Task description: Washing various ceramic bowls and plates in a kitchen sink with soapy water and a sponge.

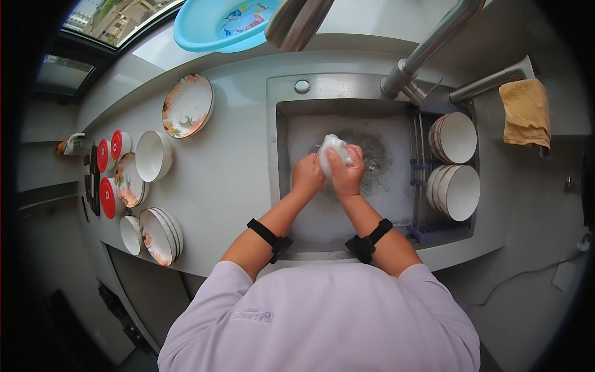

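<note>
Over the steel sink (355, 87), my left hand (307, 174) and my right hand (346, 173) are closed together on a white, foam-covered wad (329, 165). Whether it is a cloth or a sponge, the foam hides. Below my hands, cloudy, sudsy water (311, 218) covers the sink floor, with a darker patch around the middle. To the right, two stacks of bowls, an upper stack (458, 138) and a lower stack (459, 193), lie tilted in a dark dish rack (430, 235).
A steel faucet (403, 76) rises behind the sink. Left on the counter (223, 186) are a floral plate (187, 107), a white bowl (153, 156), stacked floral dishes (160, 237) and red-lidded containers (108, 197). A blue basin (200, 28) and an orange towel (525, 111) are also around.
</note>
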`<move>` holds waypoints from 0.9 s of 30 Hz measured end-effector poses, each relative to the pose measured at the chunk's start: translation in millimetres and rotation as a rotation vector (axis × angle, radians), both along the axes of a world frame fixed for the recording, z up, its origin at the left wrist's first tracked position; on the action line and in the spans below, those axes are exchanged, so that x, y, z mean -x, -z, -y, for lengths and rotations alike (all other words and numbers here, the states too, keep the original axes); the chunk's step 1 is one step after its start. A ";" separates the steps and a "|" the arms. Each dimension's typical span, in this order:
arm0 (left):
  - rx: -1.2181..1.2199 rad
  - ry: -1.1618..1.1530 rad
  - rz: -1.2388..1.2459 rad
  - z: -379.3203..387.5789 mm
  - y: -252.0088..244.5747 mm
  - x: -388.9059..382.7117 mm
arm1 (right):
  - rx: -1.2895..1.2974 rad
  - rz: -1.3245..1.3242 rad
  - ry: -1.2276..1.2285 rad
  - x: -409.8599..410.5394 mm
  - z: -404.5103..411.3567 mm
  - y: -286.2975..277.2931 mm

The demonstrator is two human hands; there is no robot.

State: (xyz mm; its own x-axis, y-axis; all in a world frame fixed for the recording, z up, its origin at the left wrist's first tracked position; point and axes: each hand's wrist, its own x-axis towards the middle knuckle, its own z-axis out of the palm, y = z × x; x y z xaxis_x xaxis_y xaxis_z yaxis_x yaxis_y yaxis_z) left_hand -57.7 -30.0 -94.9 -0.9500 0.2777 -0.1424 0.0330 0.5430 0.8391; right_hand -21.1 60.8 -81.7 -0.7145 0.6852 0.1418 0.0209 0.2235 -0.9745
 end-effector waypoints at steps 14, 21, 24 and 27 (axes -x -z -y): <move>-0.028 0.673 -0.232 17.1 -54.8 1.8 | 1.322 0.536 -0.410 8.2 -76.1 26.0; 0.059 0.864 -0.425 14.3 -60.9 9.6 | 1.301 0.439 -0.510 -22.1 -91.1 29.2; -0.018 0.608 -0.482 15.2 -56.3 6.8 | 1.276 0.295 -0.443 -24.0 -88.1 30.0; -0.115 0.348 -0.385 17.1 -38.2 1.8 | 1.247 0.182 -0.357 -25.4 -82.3 29.1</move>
State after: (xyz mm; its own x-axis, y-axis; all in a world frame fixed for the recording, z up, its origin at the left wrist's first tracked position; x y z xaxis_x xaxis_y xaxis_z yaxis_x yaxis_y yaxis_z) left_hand -59.5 -47.1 -56.7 -0.7765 0.5790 0.2484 0.5121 0.3502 0.7843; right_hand 4.3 143.1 -110.7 -0.8246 0.0549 -0.5631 0.3007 -0.8006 -0.5183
